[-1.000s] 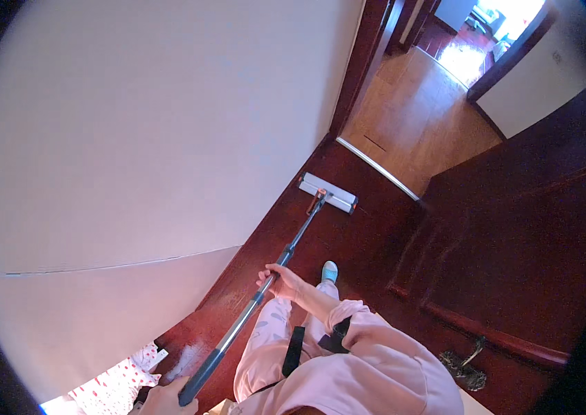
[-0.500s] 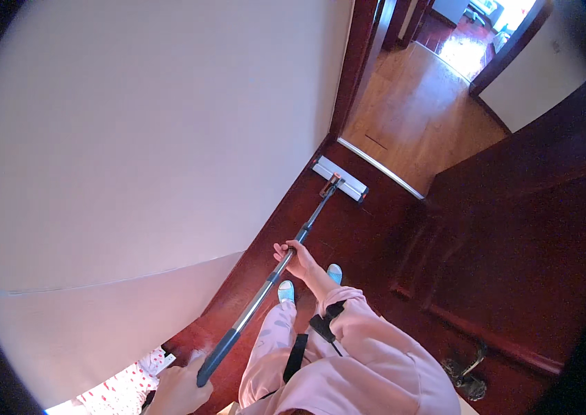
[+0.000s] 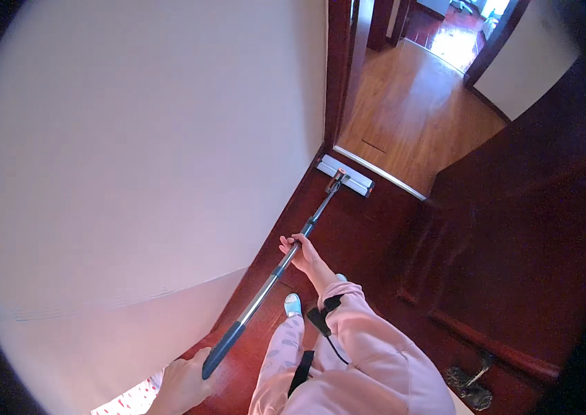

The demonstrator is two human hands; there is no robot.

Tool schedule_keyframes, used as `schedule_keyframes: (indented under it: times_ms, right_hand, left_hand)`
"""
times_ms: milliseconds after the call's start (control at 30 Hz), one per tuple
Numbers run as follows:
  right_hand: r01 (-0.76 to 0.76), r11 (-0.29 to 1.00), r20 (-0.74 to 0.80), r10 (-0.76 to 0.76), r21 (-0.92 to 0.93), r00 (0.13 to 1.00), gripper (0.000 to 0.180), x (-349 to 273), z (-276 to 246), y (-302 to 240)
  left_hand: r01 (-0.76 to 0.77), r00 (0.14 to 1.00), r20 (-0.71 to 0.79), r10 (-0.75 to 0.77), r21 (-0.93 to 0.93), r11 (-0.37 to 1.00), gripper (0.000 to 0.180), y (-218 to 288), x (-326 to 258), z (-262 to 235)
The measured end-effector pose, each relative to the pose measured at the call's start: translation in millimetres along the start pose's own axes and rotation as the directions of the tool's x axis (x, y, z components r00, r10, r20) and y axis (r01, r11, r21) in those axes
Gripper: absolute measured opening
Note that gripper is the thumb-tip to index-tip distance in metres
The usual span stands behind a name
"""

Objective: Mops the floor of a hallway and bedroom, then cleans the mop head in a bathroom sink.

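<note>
A flat mop with a long grey and silver pole [image 3: 260, 296] runs diagonally from the lower left up to its white, wide head [image 3: 356, 181]. The head lies on the dark red floor, close to the pale threshold strip and near the foot of the wall. My left hand [image 3: 186, 380] is closed around the dark grip at the pole's upper end. Farther down the pole, my right hand [image 3: 300, 253] wraps it, with some fingertips showing on the left side. The left palm is hidden.
A white wall [image 3: 148, 152] rises on the left. Beyond the metal threshold strip [image 3: 379, 171] lies light wood flooring [image 3: 424, 111]. A dark red door [image 3: 514, 235] with an ornate handle [image 3: 469, 387] stands on the right. A light blue shoe [image 3: 293, 304] shows below me.
The mop head has slid forward, closer to the threshold strip, and both hands have moved with the pole. My right shoe is now mostly hidden behind the sleeve. The view has shifted slightly.
</note>
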State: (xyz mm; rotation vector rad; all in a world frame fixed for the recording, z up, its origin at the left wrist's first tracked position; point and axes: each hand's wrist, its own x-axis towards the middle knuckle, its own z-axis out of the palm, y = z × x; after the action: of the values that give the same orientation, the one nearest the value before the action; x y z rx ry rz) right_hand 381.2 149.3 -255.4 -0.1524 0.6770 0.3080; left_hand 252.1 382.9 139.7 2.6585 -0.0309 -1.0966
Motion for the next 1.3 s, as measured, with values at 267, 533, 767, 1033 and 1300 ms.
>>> schedule_keyframes:
  times_ms: [267, 533, 767, 1033, 1300]
  right_hand:
    - [0.035, 0.999, 0.068, -0.037, 0.030, 0.997, 0.019, 34.9, -19.8, 5.9]
    - [0.023, 0.999, 0.093, -0.019, -0.040, 0.995, 0.014, 51.9, -20.6, 10.6]
    - [0.036, 0.996, 0.135, -0.024, -0.087, 0.991, 0.016, 33.8, 4.6, 18.3]
    - [0.063, 0.995, 0.110, -0.054, -0.078, 0.992, 0.020, 24.7, 16.3, 16.7]
    - [0.080, 0.994, 0.130, -0.069, -0.079, 0.989, 0.019, 20.6, 20.0, 16.3]
  left_hand:
    - [0.045, 0.990, -0.141, 0.010, 0.381, 0.923, 0.040, -28.2, 31.5, 31.7]
    - [0.156, 0.948, -0.316, 0.032, 0.550, 0.820, 0.044, -31.6, 46.3, 10.5]
    - [0.101, 0.967, -0.251, 0.041, 0.527, 0.844, 0.044, -30.0, 50.1, -12.2]
    - [0.018, 0.965, -0.233, 0.123, 0.522, 0.853, 0.043, -17.2, 51.7, -28.4]
    - [-0.003, 0.962, -0.224, 0.157, 0.566, 0.824, 0.047, -12.1, 51.0, -30.0]
